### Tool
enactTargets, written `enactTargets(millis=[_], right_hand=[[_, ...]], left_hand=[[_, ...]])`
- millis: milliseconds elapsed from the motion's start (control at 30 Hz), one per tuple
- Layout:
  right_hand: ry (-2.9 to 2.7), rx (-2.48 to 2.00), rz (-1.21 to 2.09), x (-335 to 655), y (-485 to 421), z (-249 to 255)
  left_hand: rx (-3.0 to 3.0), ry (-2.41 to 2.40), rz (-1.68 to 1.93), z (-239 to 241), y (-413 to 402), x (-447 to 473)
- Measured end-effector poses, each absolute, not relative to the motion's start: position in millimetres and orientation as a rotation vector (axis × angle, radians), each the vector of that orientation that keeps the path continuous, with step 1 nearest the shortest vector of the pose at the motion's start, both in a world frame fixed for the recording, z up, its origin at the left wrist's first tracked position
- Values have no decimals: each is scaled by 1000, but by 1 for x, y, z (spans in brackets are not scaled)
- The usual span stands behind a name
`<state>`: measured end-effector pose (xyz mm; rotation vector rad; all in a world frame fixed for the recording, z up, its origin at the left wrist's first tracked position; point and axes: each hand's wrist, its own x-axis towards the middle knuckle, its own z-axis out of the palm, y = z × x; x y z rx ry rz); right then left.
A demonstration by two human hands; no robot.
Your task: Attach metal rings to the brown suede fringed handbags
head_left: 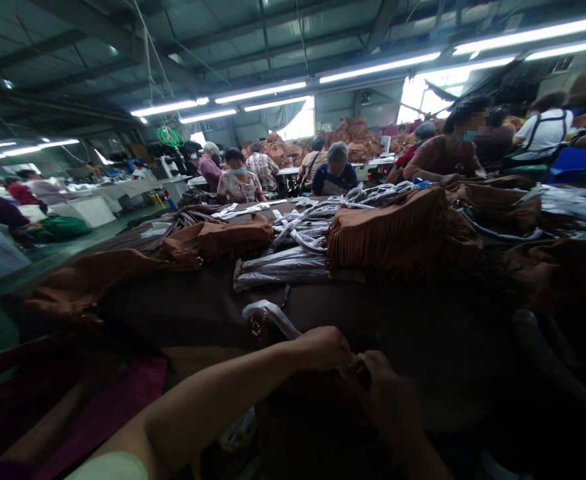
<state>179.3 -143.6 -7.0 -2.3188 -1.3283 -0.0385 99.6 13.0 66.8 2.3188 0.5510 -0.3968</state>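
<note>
My left hand point(323, 348) and my right hand point(385, 390) meet low in the middle of the view, both closed in a pinch on a dark brown bag point(303, 407) that lies against me. What exactly the fingers grip is lost in shadow. Just left of my left hand a strap wrapped in clear plastic point(269, 315) with a gold ring curls up from the bag. My left forearm runs in from the lower left.
The brown table point(197, 303) holds fringed brown bags point(387, 230), a brown bag point(217, 240) and a pile of plastic-wrapped straps point(293, 257). Several people sit working at the far side and at other tables. A green floor aisle point(3, 293) runs at left.
</note>
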Motion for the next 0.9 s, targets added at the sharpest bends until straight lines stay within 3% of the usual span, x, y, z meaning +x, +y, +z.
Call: enactTargets(millis=[200, 400, 900], right_hand=[[-1265, -2402, 121, 177, -140, 7], [-1447, -2312, 150, 182, -137, -2], [-1449, -2300, 12, 173, -135, -14]], left_hand=[[2053, 647, -188, 44, 10, 93], [2354, 530, -491, 73, 17, 82], [2466, 495, -684, 95, 23, 121]])
